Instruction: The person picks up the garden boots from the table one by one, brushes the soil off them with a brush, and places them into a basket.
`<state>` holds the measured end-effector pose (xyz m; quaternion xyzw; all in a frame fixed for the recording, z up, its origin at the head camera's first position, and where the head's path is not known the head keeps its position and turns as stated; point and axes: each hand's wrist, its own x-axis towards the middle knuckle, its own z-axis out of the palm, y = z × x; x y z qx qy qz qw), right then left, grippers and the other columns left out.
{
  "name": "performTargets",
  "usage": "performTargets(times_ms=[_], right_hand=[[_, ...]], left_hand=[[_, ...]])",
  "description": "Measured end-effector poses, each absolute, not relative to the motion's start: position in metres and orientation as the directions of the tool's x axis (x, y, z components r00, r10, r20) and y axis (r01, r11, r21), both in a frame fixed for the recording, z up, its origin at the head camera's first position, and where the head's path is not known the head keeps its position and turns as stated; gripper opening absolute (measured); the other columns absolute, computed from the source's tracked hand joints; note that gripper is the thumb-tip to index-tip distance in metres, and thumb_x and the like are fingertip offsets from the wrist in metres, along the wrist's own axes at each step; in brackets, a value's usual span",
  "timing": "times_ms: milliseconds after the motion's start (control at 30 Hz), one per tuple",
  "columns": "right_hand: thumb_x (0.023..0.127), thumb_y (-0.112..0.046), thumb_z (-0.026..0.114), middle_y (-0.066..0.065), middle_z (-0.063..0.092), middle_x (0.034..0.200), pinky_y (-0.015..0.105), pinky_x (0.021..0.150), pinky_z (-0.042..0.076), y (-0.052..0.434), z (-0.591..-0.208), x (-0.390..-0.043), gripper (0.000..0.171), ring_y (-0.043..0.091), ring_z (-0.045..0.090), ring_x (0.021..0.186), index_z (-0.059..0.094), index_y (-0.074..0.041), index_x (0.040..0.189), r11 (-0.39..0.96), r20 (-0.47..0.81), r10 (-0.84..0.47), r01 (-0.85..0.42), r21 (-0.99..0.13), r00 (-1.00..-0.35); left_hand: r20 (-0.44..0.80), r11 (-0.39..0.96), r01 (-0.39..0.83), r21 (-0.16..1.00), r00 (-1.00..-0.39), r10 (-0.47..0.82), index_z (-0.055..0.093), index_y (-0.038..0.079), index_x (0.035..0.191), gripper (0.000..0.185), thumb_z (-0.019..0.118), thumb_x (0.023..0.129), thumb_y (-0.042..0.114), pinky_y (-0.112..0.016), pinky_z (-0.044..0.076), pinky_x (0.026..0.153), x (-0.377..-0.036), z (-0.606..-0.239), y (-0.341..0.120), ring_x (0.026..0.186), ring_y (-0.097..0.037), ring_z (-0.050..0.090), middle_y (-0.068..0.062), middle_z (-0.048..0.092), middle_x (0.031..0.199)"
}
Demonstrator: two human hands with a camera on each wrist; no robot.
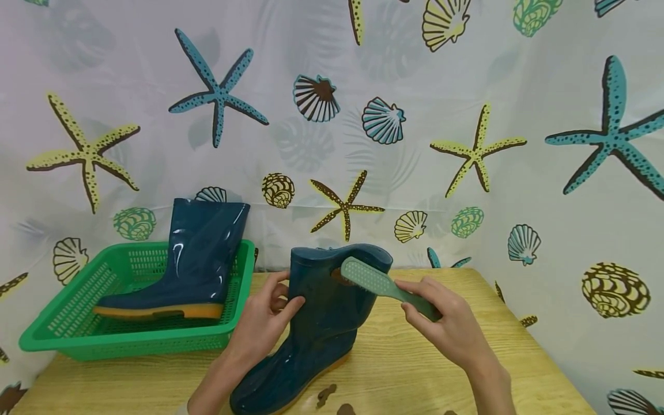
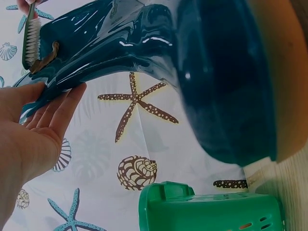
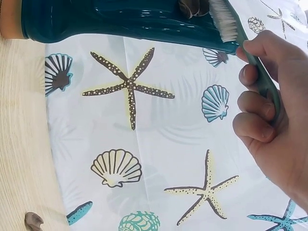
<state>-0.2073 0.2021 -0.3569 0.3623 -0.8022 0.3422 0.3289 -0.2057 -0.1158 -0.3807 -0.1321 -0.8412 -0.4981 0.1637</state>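
Observation:
A dark blue rubber boot (image 1: 324, 305) stands tilted on the table, toe toward me. My left hand (image 1: 264, 317) grips its shaft near the top, thumb on the near side and fingers on the other. In my right hand (image 1: 451, 317), fingers curl around the handle of a green scrub brush (image 1: 370, 278). Its white bristles (image 3: 224, 20) face the upper shaft, right at a brown smear of mud (image 2: 45, 58). From the head view, the brush head covers part of that smear.
To the left, a green plastic basket (image 1: 135, 346) holds a second blue boot (image 1: 202, 248) with a tan sole. Brown mud clumps (image 1: 325, 395) lie on the wooden table (image 1: 415, 357) near the front. Behind hangs a curtain (image 1: 342, 150) printed with starfish and shells.

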Motion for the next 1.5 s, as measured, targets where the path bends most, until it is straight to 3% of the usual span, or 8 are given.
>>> performTargets(times_ms=[367,567,800,967,1067,1333,1500], right_hand=[[0.082,-0.003,0.076,-0.017,0.052,0.082,0.010,0.052,0.032,0.2029,-0.3522,-0.2022,0.038,-0.004,0.037,0.060,0.073,-0.024,0.114,0.608,0.670,-0.444,-0.749,-0.263,-0.595],[0.082,0.003,0.072,-0.015,0.054,0.084,0.011,0.055,0.035,0.2058,-0.3501,-0.2008,0.041,0.000,0.044,0.064,0.072,-0.018,0.117,0.545,0.688,-0.428,-0.774,-0.321,-0.587],[0.080,0.007,0.073,-0.011,0.054,0.082,0.013,0.056,0.036,0.2031,-0.3507,-0.2025,0.043,-0.001,0.042,0.067,0.071,-0.011,0.119,0.545,0.765,-0.365,-0.788,-0.287,-0.531],[0.079,0.006,0.074,-0.010,0.058,0.084,0.012,0.056,0.036,0.1999,-0.3511,-0.2028,0.043,0.000,0.044,0.068,0.071,-0.012,0.118,0.559,0.792,-0.346,-0.788,-0.257,-0.503],[0.079,0.005,0.074,-0.011,0.057,0.084,0.011,0.056,0.036,0.1999,-0.3517,-0.2025,0.043,0.000,0.045,0.068,0.072,-0.014,0.117,0.568,0.784,-0.354,-0.783,-0.254,-0.510],[0.083,0.000,0.074,-0.018,0.052,0.082,0.011,0.054,0.035,0.2033,-0.3514,-0.2005,0.039,0.000,0.044,0.063,0.073,-0.024,0.114,0.612,0.699,-0.386,-0.734,-0.295,-0.602],[0.079,0.006,0.073,-0.013,0.055,0.082,0.013,0.055,0.037,0.2025,-0.3494,-0.1996,0.042,0.002,0.048,0.065,0.073,-0.016,0.115,0.558,0.759,-0.363,-0.778,-0.288,-0.541]], left_hand=[[0.365,0.450,0.343,0.824,-0.930,0.041,0.052,0.017,0.137,0.047,0.069,0.095,0.029,-0.025,0.051,0.065,-0.2058,-0.3805,-0.1177,0.073,-0.009,0.064,-0.002,0.067,0.090],[0.371,0.451,0.348,0.822,-0.928,0.040,0.051,0.017,0.136,0.047,0.069,0.095,0.028,-0.025,0.051,0.064,-0.2064,-0.3801,-0.1171,0.072,-0.008,0.064,-0.002,0.067,0.090],[0.388,0.443,0.368,0.818,-0.920,0.048,0.053,0.017,0.135,0.045,0.070,0.094,0.025,-0.024,0.051,0.064,-0.2058,-0.3804,-0.1157,0.072,-0.008,0.065,-0.001,0.066,0.087],[0.378,0.444,0.358,0.821,-0.925,0.046,0.052,0.017,0.135,0.044,0.069,0.095,0.025,-0.024,0.052,0.066,-0.2058,-0.3811,-0.1156,0.074,-0.007,0.066,-0.001,0.066,0.087],[0.372,0.437,0.355,0.827,-0.927,0.050,0.052,0.017,0.135,0.044,0.069,0.095,0.025,-0.025,0.052,0.065,-0.2061,-0.3811,-0.1157,0.073,-0.008,0.066,-0.001,0.067,0.087],[0.376,0.435,0.357,0.827,-0.926,0.046,0.052,0.016,0.136,0.045,0.069,0.095,0.024,-0.025,0.052,0.064,-0.2062,-0.3810,-0.1162,0.072,-0.009,0.065,-0.002,0.067,0.088],[0.378,0.441,0.357,0.823,-0.925,0.042,0.052,0.017,0.135,0.045,0.069,0.095,0.025,-0.024,0.054,0.067,-0.2062,-0.3815,-0.1164,0.074,-0.007,0.067,-0.002,0.068,0.090]])
